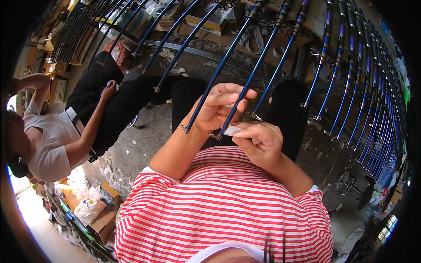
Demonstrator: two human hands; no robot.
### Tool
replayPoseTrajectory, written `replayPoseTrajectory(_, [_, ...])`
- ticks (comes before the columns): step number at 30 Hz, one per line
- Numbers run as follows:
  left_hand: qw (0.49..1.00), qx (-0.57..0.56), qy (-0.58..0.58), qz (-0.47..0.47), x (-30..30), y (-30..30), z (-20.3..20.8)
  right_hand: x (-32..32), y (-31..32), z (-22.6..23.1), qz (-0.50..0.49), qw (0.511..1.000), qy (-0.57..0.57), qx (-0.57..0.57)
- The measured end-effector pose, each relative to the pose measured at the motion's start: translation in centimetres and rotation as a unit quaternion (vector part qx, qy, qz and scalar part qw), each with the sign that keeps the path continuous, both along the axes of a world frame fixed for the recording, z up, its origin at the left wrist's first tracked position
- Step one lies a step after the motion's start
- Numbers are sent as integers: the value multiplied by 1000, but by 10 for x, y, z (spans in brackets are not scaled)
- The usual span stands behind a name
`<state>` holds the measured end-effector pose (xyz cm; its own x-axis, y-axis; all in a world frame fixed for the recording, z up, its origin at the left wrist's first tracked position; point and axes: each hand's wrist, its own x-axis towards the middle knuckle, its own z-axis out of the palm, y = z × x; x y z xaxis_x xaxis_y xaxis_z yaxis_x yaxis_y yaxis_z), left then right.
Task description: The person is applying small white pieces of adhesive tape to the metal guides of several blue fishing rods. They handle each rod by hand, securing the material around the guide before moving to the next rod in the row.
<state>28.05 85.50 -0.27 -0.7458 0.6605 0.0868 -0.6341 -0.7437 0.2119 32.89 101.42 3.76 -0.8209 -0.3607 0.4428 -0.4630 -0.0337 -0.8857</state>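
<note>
My left hand (220, 106) is closed around the lower part of a blue fishing rod (262, 57), with the thumb against its shaft. A small white piece (232, 130), perhaps paper or a label, is pinched between the thumb and forefinger of my right hand (262, 139), close beside the rod's lower end. Another blue rod (227, 59) crosses in front of my left hand and wrist. To the right, a third blue rod (284, 59) ends just above my right hand. My left palm is partly hidden.
Many more rods (364, 87) hang in a row to the right, and others (189, 42) to the left. A co-worker in a pale shirt (55, 153) sits at the left. Cardboard boxes (105, 221) and plastic bags (90, 210) lie at lower left, with scraps on the floor (144, 153).
</note>
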Motion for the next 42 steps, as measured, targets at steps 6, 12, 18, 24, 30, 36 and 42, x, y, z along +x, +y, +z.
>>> replayPoseTrajectory(6, [1000,0,-4,-2,1,-1,1,-1,-2,3,12,1000,8,8])
replayPoseTrajectory(12, [999,-37,-4,1,2,-2,6,0,-2,0,19,1000,-19,-1])
replayPoseTrajectory(18, [997,-72,13,-8,1,-4,9,1,-4,-4,21,999,-35,-14])
replayPoseTrajectory(24, [995,-97,23,3,1,-2,15,0,-3,0,28,999,-33,2])
replayPoseTrajectory(30, [994,-106,36,-1,0,0,12,0,-3,3,24,999,-26,7])
replayPoseTrajectory(36, [991,-113,66,-7,-3,3,18,0,0,7,20,999,-29,22])
replayPoseTrajectory(42, [991,-134,-16,22,-12,5,12,2,11,12,-3,1000,13,-3])
